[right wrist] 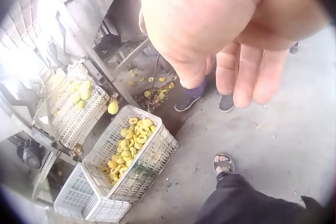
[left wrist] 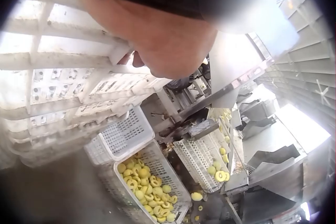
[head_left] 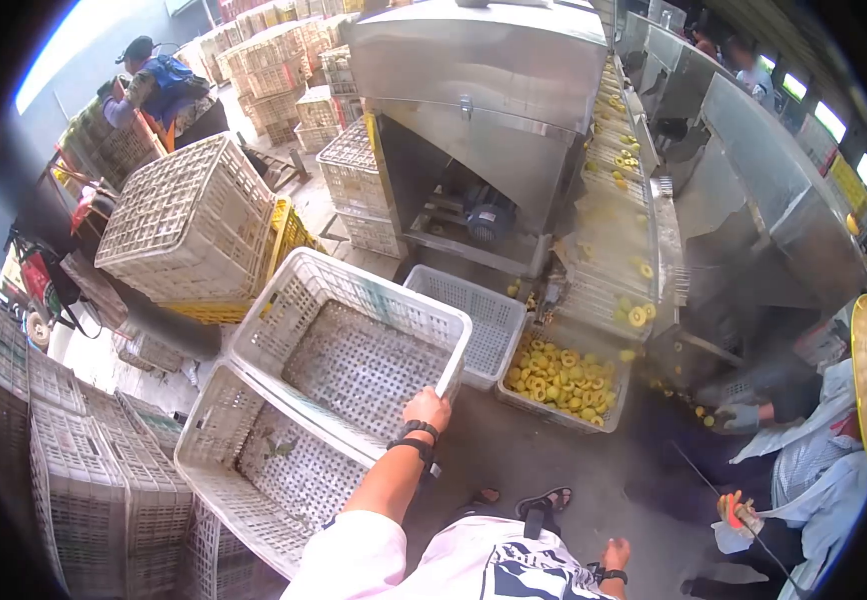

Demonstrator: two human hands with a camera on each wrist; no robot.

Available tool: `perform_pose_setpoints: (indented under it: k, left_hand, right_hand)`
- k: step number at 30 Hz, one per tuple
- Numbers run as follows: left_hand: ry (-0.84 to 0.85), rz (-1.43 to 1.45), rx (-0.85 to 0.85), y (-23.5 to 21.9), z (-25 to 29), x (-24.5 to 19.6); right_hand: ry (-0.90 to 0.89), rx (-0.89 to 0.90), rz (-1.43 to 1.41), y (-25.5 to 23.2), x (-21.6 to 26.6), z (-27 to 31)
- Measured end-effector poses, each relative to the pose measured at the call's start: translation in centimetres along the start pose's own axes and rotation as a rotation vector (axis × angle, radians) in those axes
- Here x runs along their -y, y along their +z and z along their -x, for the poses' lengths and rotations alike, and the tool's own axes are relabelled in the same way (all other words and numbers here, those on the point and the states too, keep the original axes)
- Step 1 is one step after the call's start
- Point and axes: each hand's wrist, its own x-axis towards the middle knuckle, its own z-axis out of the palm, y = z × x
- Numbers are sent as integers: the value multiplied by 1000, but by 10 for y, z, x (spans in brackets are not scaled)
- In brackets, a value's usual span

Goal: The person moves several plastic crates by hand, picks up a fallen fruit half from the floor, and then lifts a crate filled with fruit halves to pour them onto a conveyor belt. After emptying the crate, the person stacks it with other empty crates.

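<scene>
My left hand (head_left: 427, 408) grips the near right corner rim of a white plastic crate (head_left: 354, 335) with slotted walls and a dirt-stained bottom. Close up in the left wrist view, the same hand (left wrist: 157, 37) overlaps the crate's ribbed wall (left wrist: 68, 85). A second white crate (head_left: 289, 480) lies right beside it at the lower left, with bits of debris on its bottom. Down at my side hangs my right hand (head_left: 614, 555), holding nothing. Its fingers (right wrist: 247, 77) droop loosely in the right wrist view.
A crate (head_left: 564, 385) of cut yellow fruit stands under the conveyor's (head_left: 609, 270) end, beside a pale crate (head_left: 474, 320). Stacked crates (head_left: 84, 490) fill the left. A steel machine (head_left: 484, 80) stands ahead. A person (head_left: 814, 450) works at right, another (head_left: 169, 90) behind crates.
</scene>
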Motion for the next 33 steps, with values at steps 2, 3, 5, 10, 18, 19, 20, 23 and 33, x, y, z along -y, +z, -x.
perform_pose_setpoints:
  k: [2,3,5,10,18,19,20,23,33]
  left_hand:
    - [0,10,8,-4,2,1]
    - [5,30,13,-4,3,1]
    - [-5,55,40,-11,6,-4]
    - [5,53,6,-7,6,0]
    - [-7,83,-5,-10,10,-4]
    - [-5,97,-10,-11,11,-6]
    - [-6,97,-11,-11,10,-6]
    - [5,90,-17,-9,10,-4]
    - [2,52,-18,-6,7,-5]
  right_hand:
    - [189,131,-78,6,-58,-29]
    - [224,133,-20,-1,-30,-13]
    - [249,144,27,-5,-3,-1]
    - [200,279,250,1,-5,1]
    - [150,287,234,4,-4,-14]
    - [140,284,231,4,-6,-18]
    - [127,277,225,4,-7,-22]
    - [71,255,204,5,-16,-30]
    - [165,268,87,-8,7,3]
